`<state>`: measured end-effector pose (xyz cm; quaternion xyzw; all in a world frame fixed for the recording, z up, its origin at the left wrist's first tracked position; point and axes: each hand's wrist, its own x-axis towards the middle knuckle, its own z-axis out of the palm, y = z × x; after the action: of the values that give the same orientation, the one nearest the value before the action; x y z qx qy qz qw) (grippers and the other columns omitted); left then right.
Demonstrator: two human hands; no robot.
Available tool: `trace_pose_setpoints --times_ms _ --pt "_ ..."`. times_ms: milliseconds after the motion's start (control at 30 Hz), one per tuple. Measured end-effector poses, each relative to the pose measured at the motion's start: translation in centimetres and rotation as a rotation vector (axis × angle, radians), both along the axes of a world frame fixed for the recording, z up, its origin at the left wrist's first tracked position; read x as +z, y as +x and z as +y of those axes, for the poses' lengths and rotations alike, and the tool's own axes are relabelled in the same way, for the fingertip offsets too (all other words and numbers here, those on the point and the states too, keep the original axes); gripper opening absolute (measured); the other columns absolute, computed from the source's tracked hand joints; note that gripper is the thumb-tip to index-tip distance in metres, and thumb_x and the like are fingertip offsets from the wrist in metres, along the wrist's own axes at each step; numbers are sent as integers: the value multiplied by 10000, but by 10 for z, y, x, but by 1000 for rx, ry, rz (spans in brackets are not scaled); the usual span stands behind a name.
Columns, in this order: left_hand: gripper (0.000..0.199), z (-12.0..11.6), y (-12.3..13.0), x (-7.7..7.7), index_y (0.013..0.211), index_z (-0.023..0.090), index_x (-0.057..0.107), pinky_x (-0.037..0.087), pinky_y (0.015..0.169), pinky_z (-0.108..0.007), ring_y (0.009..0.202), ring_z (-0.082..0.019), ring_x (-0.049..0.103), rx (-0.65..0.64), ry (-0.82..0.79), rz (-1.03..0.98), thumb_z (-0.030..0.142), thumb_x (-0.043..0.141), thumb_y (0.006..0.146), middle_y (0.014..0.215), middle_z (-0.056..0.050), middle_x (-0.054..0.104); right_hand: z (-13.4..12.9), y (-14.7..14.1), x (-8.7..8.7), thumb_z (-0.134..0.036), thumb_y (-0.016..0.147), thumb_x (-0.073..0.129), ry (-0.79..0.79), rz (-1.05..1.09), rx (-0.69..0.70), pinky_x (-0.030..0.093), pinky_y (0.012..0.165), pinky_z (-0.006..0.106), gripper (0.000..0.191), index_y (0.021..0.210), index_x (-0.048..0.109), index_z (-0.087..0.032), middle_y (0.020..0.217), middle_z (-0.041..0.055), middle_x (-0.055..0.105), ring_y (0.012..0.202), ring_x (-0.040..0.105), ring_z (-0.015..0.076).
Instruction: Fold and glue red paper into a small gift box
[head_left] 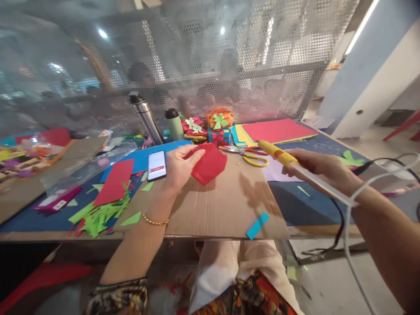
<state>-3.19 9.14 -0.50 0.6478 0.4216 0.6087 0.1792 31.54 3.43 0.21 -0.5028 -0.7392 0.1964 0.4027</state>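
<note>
Pinched between the thumb and fingers of your left hand (182,165): one red paper piece (210,165), angular in outline, held up over the middle of the cardboard sheet (213,214). Wrapped in your right hand (320,167): one yellow glue gun (278,154), nozzle pointing up and to the left, apart from the red paper piece; clear glue stick (323,183) jutting from its rear, toward your forearm.

Near edge, before you: one blue strip (257,225), lying aslant on the cardboard sheet. To your left: green paper clippings (105,213), heaped; one red card strip (114,181), partly under some of them. Just beside your left hand: one phone (157,166), screen lit.

Beyond the red paper piece, to the right: scissors, yellow-handled (257,160), near the lilac sheet (280,172).

Farther off: one light green bottle (174,125), black-capped; one steel flask (147,117), to its left; one orange box (219,118) with a green bow; stacked coloured sheets, red topmost (278,130). Farthest: one perforated metal screen (262,74), behind the table.
</note>
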Motion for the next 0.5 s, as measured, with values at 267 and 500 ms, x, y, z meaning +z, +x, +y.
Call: trace_pose_setpoints --times_ms 267,500 --pt "40 -2 2 -9 874 304 850 434 872 -455 787 -202 694 231 337 339 296 812 884 758 10 793 6 -45 19 -633 753 793 38 208 79 359 445 269 411 877 815 -242 622 7 630 521 467 136" --pt "155 -21 4 -4 946 314 826 397 866 -452 775 -186 653 201 409 539 328 687 1013 827 16 804 11 -43 -3 -603 935 682 130 223 283 495 530 281 368 1013 833 -277 880 43 807 593 579 144"
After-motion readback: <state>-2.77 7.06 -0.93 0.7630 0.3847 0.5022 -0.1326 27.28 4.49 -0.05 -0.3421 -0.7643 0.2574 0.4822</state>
